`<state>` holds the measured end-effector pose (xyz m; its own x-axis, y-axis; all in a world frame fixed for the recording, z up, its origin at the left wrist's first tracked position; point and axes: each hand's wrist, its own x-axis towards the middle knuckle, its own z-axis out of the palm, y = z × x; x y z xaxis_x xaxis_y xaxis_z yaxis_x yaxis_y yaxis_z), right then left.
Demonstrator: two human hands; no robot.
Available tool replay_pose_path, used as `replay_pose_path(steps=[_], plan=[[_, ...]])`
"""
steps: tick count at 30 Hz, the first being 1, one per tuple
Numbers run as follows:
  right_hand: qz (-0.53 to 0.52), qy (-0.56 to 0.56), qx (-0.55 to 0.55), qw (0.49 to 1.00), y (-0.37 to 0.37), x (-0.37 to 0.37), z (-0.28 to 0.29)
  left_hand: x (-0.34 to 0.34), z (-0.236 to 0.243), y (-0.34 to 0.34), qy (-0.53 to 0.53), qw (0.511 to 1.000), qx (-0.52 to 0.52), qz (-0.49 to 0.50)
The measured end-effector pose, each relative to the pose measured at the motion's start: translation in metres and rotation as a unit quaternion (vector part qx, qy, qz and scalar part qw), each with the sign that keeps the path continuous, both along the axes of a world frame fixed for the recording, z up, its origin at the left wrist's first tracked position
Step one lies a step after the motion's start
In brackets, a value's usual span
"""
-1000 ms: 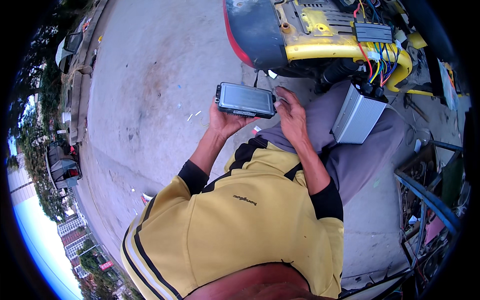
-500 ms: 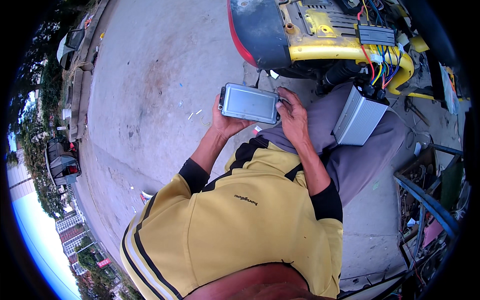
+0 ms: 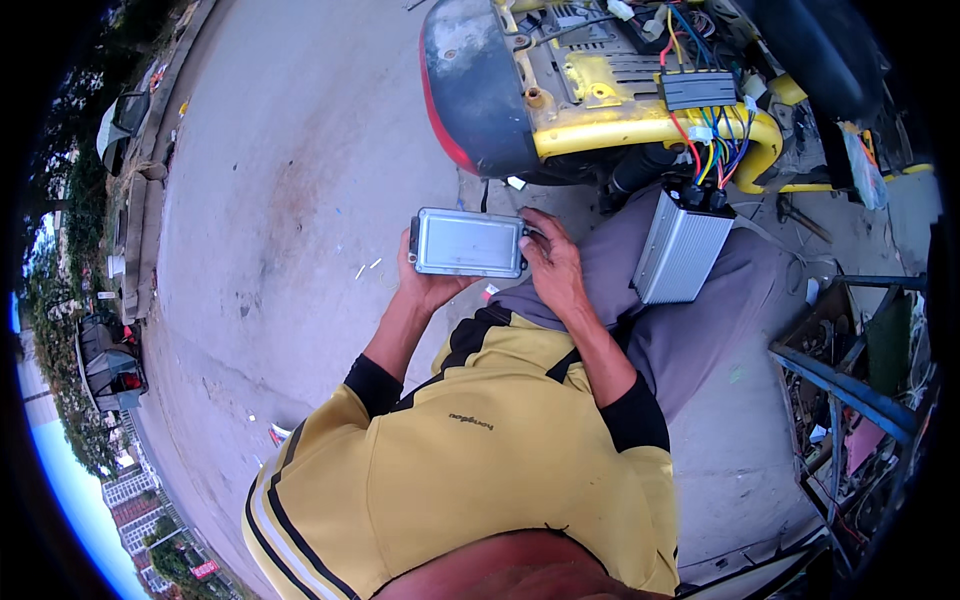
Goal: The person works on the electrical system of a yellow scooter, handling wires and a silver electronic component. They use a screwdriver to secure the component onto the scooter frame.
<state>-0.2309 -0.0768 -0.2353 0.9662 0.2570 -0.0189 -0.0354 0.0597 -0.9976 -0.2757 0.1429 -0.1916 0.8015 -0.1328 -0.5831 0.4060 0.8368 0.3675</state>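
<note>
A flat silver metal box [image 3: 468, 243], with a raised rim around its smooth upper face and black parts at both short ends, is held in front of me. My left hand [image 3: 430, 285] supports it from below at the left end, its fingers mostly hidden underneath. At the right end my right hand [image 3: 553, 262] grips the edge, thumb and fingers by the black fitting. On my right thigh rests a finned silver controller [image 3: 686, 248]. Coloured wires [image 3: 716, 150] run from its top to a small grey finned module [image 3: 698, 90] on the scooter frame.
Ahead stands a partly stripped scooter with a yellow frame [image 3: 600, 133] and a dark rear panel [image 3: 478, 95]. A hammer-like tool [image 3: 803, 218] lies on the ground beyond my knee. To the right, a blue metal rack [image 3: 845, 385] holds scrap parts.
The whole view has shifted, so the scooter, box and hands sit farther left and lower. The box appears more level in the picture. Both hands keep their hold on it.
</note>
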Motion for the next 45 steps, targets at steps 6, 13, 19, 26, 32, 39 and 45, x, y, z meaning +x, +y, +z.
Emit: replay_pose_path(steps=[6,13,19,26,32,39,45], plan=[[0.022,-0.02,-0.041,0.999,-0.007,-0.011,0.033,-0.007,0.014,-0.001,-0.067,0.996,-0.015,-0.055],[-0.005,-0.032,0.021,0.999,-0.037,-0.034,0.098,-0.005,0.058,-0.022,-0.11,0.99,-0.037,-0.074],[-0.139,-0.018,0.151,0.979,-0.056,-0.05,0.13,0.007,0.109,-0.066,-0.105,0.99,-0.013,-0.089],[-0.277,-0.005,0.286,0.917,-0.095,-0.056,0.161,0.034,0.142,-0.14,-0.325,0.916,-0.018,-0.234],[-0.362,-0.004,0.319,0.876,-0.135,-0.05,0.156,0.052,0.146,-0.2,-0.358,0.884,0.013,-0.299],[-0.423,-0.028,0.263,0.867,-0.187,-0.057,0.167,0.071,0.133,-0.254,-0.33,0.871,-0.083,-0.354],[-0.533,-0.101,0.093,0.835,-0.235,-0.082,0.176,0.076,0.116,-0.285,-0.299,0.855,-0.133,-0.401]])
